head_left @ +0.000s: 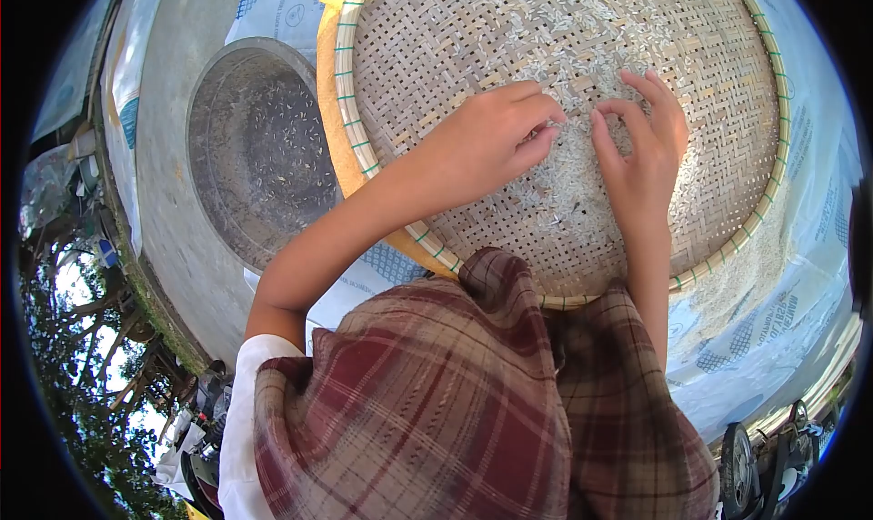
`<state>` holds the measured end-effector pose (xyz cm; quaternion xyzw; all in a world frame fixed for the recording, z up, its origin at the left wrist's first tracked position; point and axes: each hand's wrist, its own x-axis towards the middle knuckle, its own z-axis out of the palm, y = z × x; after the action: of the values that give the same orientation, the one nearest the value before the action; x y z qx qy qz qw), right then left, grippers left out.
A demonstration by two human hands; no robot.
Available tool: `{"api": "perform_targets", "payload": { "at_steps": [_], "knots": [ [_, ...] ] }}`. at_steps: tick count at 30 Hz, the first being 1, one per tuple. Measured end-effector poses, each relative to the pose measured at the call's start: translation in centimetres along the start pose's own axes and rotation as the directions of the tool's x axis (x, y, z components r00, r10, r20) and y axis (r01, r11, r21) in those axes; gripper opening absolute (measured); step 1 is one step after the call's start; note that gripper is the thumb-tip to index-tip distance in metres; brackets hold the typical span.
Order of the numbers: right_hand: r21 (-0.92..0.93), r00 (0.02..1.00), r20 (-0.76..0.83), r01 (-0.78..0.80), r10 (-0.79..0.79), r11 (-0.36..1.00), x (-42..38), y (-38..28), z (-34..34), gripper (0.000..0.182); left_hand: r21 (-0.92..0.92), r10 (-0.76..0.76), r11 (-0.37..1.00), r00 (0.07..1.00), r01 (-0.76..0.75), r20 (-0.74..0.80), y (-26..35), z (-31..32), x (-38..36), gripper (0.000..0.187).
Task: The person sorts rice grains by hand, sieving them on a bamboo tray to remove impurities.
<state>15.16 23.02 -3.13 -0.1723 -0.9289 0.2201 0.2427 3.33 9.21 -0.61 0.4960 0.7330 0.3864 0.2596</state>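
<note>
A round woven bamboo winnowing tray (727, 93) lies in front of me, its pale rim bound with green ties. White rice grains (568, 170) are scattered over its middle and far part, with a few dark specks among them. Just above the grains, my left hand (509, 134) is closed in a pinch, thumb and forefinger tips close together. To its right, my right hand (647, 138) also pinches with thumb and forefinger, the other fingers stretched out over the grains. Anything between either hand's fingertips is too small to make out.
Left of the tray stands a wide grey basin (264, 147) with some grains inside. A yellow-orange edge (332, 84) shows under the tray's left side. Printed white-blue sacks (773, 320) cover the ground, with rice spilled at right. A wheel (741, 470) shows at lower right.
</note>
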Motion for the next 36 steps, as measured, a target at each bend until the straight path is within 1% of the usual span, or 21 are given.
{"api": "perform_targets", "payload": {
  "at_steps": [2,3,5,6,8,9,11,12,14,18,20,21,23,24,25,26,27,29,33,35,36],
  "knots": [
    [0.0,1.0,-0.005,0.011,-0.011,1.0,0.0,0.0,0.0,0.01,0.096,0.051,0.994,0.998,-0.053,0.02,-0.4,0.2,0.1,0.009],
    [-0.036,1.0,0.003,0.019,-0.019,0.999,0.0,0.1,0.0,0.01,0.095,0.053,0.994,0.998,-0.054,0.02,-0.3,0.3,0.2,0.009],
    [-0.072,1.0,0.011,0.025,-0.024,0.997,0.0,0.1,-0.1,0.01,0.202,0.115,0.972,0.992,-0.123,0.05,-0.1,0.3,0.4,0.008],
    [-0.092,0.999,0.015,0.039,-0.038,0.995,0.0,0.0,-0.1,0.01,0.204,0.116,0.971,0.992,-0.124,0.053,0.0,0.5,0.4,0.008],
    [-0.117,0.999,0.014,0.046,-0.045,0.992,0.0,-0.2,-0.1,0.009,0.408,0.228,0.878,0.968,-0.251,0.103,0.2,0.7,0.5,0.008],
    [-0.108,0.999,0.022,0.044,-0.042,0.993,0.1,-0.2,-0.1,0.01,0.406,0.238,0.875,0.965,-0.262,0.11,0.5,0.7,0.6,0.008],
    [-0.1,0.999,0.026,0.041,-0.038,0.994,0.0,-0.2,-0.2,0.011,0.499,0.216,0.819,0.958,-0.284,0.192,1.3,0.7,0.5,0.01],
    [-0.097,0.999,0.024,0.048,-0.046,0.994,0.0,-0.2,-0.1,0.009,0.501,0.217,0.817,0.957,-0.287,0.193,1.2,0.6,0.6,0.01],
    [-0.099,0.998,0.018,0.056,-0.054,0.994,0.1,-0.1,-0.1,0.009,0.417,0.239,0.865,0.96,-0.279,0.147,0.7,0.7,0.7,0.011],
    [-0.052,1.0,0.022,0.015,-0.014,0.999,0.0,-0.1,-0.1,0.007,0.392,0.221,0.886,0.969,-0.248,0.114,0.3,0.9,0.4,0.01],
    [-0.027,1.0,0.012,0.005,-0.005,1.0,-0.1,0.1,-0.1,0.007,0.239,0.17,0.955,0.985,-0.173,0.035,0.2,0.7,0.6,0.01],
    [-0.022,1.0,0.003,-0.004,0.004,1.0,-0.1,0.3,-0.1,0.006,0.239,0.169,0.956,0.985,-0.173,0.034,0.2,0.5,0.6,0.01],
    [-0.016,1.0,-0.007,-0.012,0.012,1.0,0.0,0.4,-0.1,0.006,-0.006,-0.054,0.999,0.998,0.054,-0.012,0.3,0.0,0.7,0.011],
    [-0.019,1.0,-0.002,-0.013,0.013,1.0,0.0,0.4,-0.1,0.007,-0.005,-0.053,0.999,0.999,0.053,-0.012,0.4,-0.1,0.7,0.011],
    [-0.023,1.0,0.003,-0.015,0.015,1.0,0.0,0.4,-0.1,0.008,-0.167,-0.179,0.97,0.984,0.177,0.007,0.4,-0.2,0.7,0.012],
    [-0.022,1.0,0.003,-0.014,0.014,1.0,0.0,0.2,-0.2,0.008,-0.32,-0.297,0.9,0.954,0.295,0.045,0.5,-0.2,0.7,0.013],
    [-0.053,1.0,0.023,0.006,-0.005,0.999,0.0,0.0,-0.4,0.01,-0.321,-0.297,0.9,0.954,0.295,0.043,0.5,-0.3,0.6,0.013],
    [-0.084,0.999,0.045,0.028,-0.025,0.996,0.1,-0.2,-0.7,0.012,-0.354,-0.379,0.856,0.923,0.377,0.066,0.4,-0.2,0.6,0.012],
    [-0.062,0.998,0.067,0.02,-0.016,0.998,0.2,-0.1,-1.0,0.013,-0.389,-0.369,0.849,0.928,0.357,0.045,0.6,-0.4,0.9,0.012],
    [-0.056,0.997,0.067,0.028,-0.025,0.998,0.1,0.3,-1.0,0.012,-0.147,-0.158,0.978,0.985,0.147,-0.066,0.5,-0.3,1.1,0.013],
    [-0.036,0.998,0.055,0.025,-0.023,0.999,0.0,0.5,-0.8,0.01,-0.146,-0.158,0.978,0.985,0.147,-0.065,0.4,-0.1,1.1,0.013]
  ]
}}
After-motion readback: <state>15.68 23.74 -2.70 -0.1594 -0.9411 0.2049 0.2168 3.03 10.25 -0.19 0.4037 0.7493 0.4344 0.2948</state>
